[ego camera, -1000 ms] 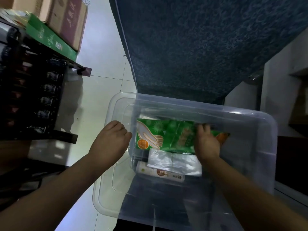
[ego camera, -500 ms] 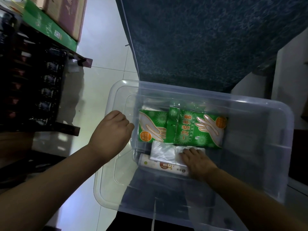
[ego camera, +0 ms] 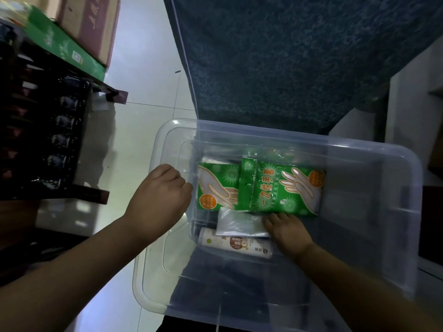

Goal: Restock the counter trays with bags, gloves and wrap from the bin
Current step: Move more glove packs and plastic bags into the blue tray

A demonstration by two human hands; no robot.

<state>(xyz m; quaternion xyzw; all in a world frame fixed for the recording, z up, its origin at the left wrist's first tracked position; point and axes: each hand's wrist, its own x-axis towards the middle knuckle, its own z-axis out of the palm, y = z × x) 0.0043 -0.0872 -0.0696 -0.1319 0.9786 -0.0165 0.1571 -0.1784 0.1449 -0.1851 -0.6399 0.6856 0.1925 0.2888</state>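
Note:
A clear plastic bin [ego camera: 374,212] stands in front of me. Inside lie two green glove packs, the right glove pack [ego camera: 285,190] overlapping the left glove pack [ego camera: 215,185]. Below them sits a silvery pack of clear bags [ego camera: 237,222], and under that a white roll of wrap [ego camera: 235,244]. My right hand [ego camera: 286,230] is down in the bin, its fingers curled on the right end of the bag pack. My left hand [ego camera: 160,200] grips the bin's left wall with curled fingers.
The bin's clear lid [ego camera: 153,267] lies under the bin's left side on the pale tiled floor. A dark blue counter surface [ego camera: 287,56] stretches beyond the bin. At the left stands a dark bottle rack [ego camera: 48,130] with cardboard boxes [ego camera: 88,22] on top.
My right hand let go of the green glove pack, which now lies flat, and dropped to the bag pack. The left hand stayed on the bin wall.

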